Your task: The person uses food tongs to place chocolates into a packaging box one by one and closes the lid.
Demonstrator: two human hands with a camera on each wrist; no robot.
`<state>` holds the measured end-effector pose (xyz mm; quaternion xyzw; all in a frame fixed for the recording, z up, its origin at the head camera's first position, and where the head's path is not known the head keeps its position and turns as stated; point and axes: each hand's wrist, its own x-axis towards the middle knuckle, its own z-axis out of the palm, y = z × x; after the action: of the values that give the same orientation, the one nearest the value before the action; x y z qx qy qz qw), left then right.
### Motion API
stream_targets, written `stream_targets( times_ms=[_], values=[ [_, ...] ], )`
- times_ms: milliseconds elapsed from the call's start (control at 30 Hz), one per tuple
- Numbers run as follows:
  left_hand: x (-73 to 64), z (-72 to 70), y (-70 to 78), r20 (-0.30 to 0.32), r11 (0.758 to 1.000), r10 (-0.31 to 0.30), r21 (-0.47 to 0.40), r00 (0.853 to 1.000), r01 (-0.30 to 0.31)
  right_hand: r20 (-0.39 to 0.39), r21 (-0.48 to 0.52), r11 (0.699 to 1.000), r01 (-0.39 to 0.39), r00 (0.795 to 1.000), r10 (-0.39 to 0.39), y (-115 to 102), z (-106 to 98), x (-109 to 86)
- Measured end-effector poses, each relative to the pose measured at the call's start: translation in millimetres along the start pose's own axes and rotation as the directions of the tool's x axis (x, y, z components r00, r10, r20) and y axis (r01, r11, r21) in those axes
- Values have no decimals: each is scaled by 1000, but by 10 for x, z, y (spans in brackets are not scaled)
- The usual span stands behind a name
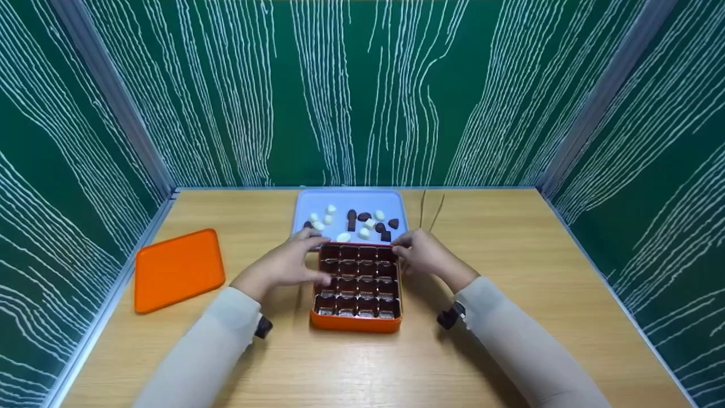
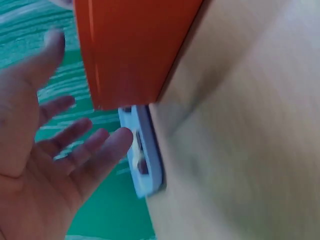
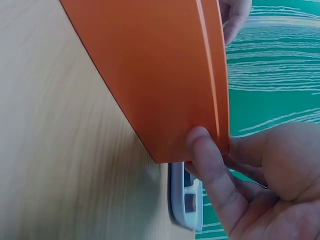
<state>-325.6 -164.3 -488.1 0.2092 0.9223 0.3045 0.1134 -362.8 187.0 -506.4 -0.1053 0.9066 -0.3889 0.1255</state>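
Hands (image 1: pixel 286 262) (image 1: pixel 426 255) at orange box (image 1: pixel 355 323) (brown insert (image 1: pixel 358 274)), right gripping it; left spread

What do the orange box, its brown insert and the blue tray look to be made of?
Orange box: probably painted metal or plastic; satin, with a ridge near the rim.
Brown insert: likely thin moulded plastic; glossy highlights on its cell walls.
Blue tray: perhaps plastic; smooth, with rounded corners and a raised rim.
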Motion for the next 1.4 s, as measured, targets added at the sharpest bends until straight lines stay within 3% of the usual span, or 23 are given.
stream_targets(
  times_ms=[67,200,333,600,700,767,933,1067,1233,1400],
  values=[
    [-64,-64,-14,60,999,21,27,998,-22,-1,-14,1000,9,1000,-9,-40,30,48],
    [-152,-119,-8,178,998,5,59,984,-16,9,-10,1000,-9,1000,9,-137,86,129],
    [-205,-113,2,231,995,-16,101,973,-8,11,7,1000,-1,1000,1,-193,154,182],
    [-223,-130,9,231,986,-90,155,969,55,15,9,999,34,999,-34,-208,209,242],
    [-214,-127,53,243,983,-118,166,963,79,21,36,999,11,1000,-11,-169,128,258],
    [-195,-114,86,247,982,-127,166,961,87,-19,25,1000,-10,1000,10,-101,1,287],
    [-135,-92,171,244,981,-123,178,962,80,-179,-74,990,-116,979,101,215,-461,437],
    [-126,-99,209,251,975,-131,206,959,79,-216,-140,957,-253,951,220,470,-736,571],
    [-154,-122,221,247,968,-165,225,955,109,-197,-150,914,-377,917,345,634,-783,693],
    [-194,-158,218,234,962,-185,241,954,127,-221,-239,897,-373,920,324,648,-665,771]
  ],
)
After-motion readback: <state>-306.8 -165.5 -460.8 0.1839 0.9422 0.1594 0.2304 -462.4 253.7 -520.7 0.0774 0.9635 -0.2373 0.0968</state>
